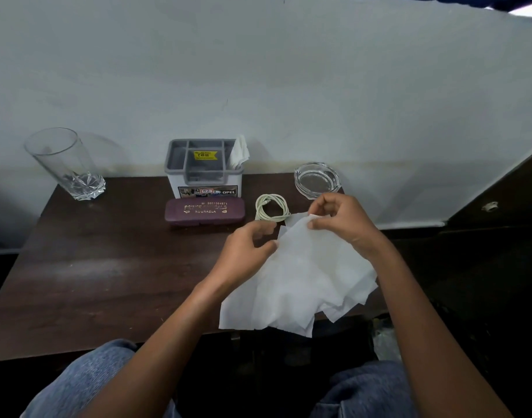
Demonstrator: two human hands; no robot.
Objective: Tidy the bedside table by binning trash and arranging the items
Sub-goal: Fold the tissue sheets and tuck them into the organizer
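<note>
A large white tissue sheet (300,276) hangs over the near right part of the dark wooden bedside table (107,267). My left hand (246,251) pinches its left upper edge, and my right hand (340,218) pinches its top corner. Behind the hands lies a coiled pale cable (272,208). A maroon spectacle case (205,212) lies in front of a grey and white organiser box (204,170), which holds a folded white tissue (240,152) in its right slot.
A tall clear drinking glass (67,164) stands at the table's back left. A clear glass ashtray (316,180) sits at the back right, by the pale wall. A dark cabinet (500,200) is at right. A plastic bag (385,342) lies on the floor beside my knee.
</note>
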